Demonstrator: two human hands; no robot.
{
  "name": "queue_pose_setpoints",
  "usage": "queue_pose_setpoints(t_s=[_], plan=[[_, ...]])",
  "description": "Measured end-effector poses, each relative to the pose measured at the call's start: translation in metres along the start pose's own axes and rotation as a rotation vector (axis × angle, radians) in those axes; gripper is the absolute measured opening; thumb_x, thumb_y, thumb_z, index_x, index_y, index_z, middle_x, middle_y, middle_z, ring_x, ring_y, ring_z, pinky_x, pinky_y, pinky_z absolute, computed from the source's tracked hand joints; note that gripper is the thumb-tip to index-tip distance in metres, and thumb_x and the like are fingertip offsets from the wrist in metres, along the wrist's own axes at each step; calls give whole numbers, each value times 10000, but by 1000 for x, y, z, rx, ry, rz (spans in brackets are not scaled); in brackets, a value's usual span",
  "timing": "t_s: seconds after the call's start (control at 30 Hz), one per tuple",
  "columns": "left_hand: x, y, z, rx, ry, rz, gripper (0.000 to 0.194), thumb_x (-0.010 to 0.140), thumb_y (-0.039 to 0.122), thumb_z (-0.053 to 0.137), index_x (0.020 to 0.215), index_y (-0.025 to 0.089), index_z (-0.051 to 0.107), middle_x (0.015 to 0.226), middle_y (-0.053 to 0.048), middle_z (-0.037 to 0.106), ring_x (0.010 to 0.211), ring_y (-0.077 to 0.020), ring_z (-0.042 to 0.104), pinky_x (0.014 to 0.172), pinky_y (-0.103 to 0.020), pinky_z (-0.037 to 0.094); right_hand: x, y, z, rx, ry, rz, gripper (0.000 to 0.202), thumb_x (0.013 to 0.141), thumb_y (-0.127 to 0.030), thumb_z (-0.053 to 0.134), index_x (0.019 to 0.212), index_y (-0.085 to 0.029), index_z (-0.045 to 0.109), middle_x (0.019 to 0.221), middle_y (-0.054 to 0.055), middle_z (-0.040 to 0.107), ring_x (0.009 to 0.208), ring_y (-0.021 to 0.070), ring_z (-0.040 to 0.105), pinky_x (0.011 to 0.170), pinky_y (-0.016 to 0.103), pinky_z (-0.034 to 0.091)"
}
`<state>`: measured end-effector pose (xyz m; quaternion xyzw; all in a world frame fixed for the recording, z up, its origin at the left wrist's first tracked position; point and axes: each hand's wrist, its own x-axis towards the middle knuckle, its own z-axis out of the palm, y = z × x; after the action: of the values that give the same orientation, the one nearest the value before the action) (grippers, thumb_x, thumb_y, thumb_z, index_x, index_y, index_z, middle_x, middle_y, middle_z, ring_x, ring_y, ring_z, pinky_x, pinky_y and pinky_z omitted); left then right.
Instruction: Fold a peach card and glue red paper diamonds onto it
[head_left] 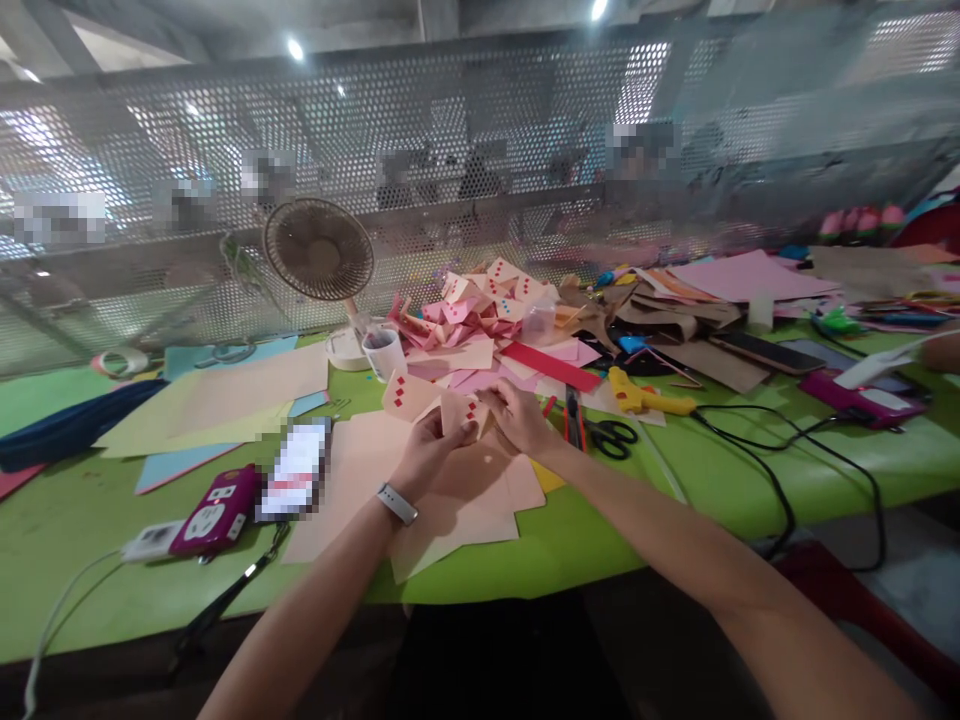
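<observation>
My left hand [437, 447] grips a folded cream paper piece [454, 410] marked with red diamonds, its thumb pressed on the front. At the paper's right edge, my right hand [516, 415] has its fingers closed on it. Another flap with red diamonds [409, 396] sticks up just left of the hands; whether it joins the held piece I cannot tell. Under both hands lie overlapping peach paper sheets [457, 520]. Behind them is a heap of folded pink and cream paper pieces [480, 300], several with red diamonds.
A small fan [319, 250] and white cup [384, 352] stand behind left. Black scissors [613, 438], a cutter [574, 418] and a yellow glue gun [649, 392] with a looping black cord lie right. A phone [296, 468] and purple power bank [214, 512] lie left.
</observation>
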<state>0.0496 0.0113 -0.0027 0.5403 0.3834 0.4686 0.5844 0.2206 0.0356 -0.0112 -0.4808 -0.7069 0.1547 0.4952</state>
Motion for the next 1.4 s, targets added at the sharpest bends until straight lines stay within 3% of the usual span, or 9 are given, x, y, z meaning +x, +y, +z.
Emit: queue_pose_setpoints(t_s=[0.13, 0.3, 0.5, 0.87, 1.2, 1.4], plan=[[1, -1, -2, -14, 16, -3, 392, 637, 395, 836, 890, 148, 665, 812, -27, 689, 749, -159, 614, 736, -292, 503, 1, 1, -2, 68, 50, 57, 373, 939, -546, 414, 790, -223, 529, 671, 14, 627, 643, 173, 606, 638, 275, 419], [2, -4, -3, -36, -20, 24, 425, 667, 407, 817, 976, 158, 666, 855, -33, 699, 775, -164, 623, 738, -288, 496, -2, 2, 2, 47, -74, -17, 329, 872, -544, 548, 855, -215, 560, 797, 24, 659, 740, 177, 614, 685, 271, 430], [2, -7, 1, -26, -19, -17, 408, 655, 423, 823, 882, 132, 649, 738, -11, 653, 675, -131, 586, 679, -273, 493, -4, 5, 5, -181, -54, -109, 329, 952, -476, 450, 840, -206, 601, 748, 48, 673, 697, 186, 618, 657, 274, 397], [3, -11, -3, -94, -59, -119, 426, 639, 361, 845, 958, 135, 677, 835, -43, 700, 754, -157, 643, 778, -324, 534, -5, 4, 2, -457, -9, -247, 376, 989, -456, 396, 832, -193, 614, 719, 61, 704, 616, 173, 621, 579, 265, 342], [2, -10, -3, -65, -77, -100, 392, 663, 367, 830, 938, 127, 686, 861, -55, 711, 772, -163, 648, 764, -305, 543, 0, 10, 1, -271, 62, -73, 353, 982, -489, 383, 862, -212, 564, 726, 46, 697, 665, 185, 645, 606, 262, 379], [3, -8, -5, -80, -57, -113, 424, 653, 363, 834, 979, 135, 687, 897, -57, 713, 795, -168, 648, 791, -316, 537, 4, 6, -2, -124, 93, 31, 428, 966, -530, 375, 691, -224, 493, 638, 26, 639, 634, 178, 604, 642, 278, 395]])
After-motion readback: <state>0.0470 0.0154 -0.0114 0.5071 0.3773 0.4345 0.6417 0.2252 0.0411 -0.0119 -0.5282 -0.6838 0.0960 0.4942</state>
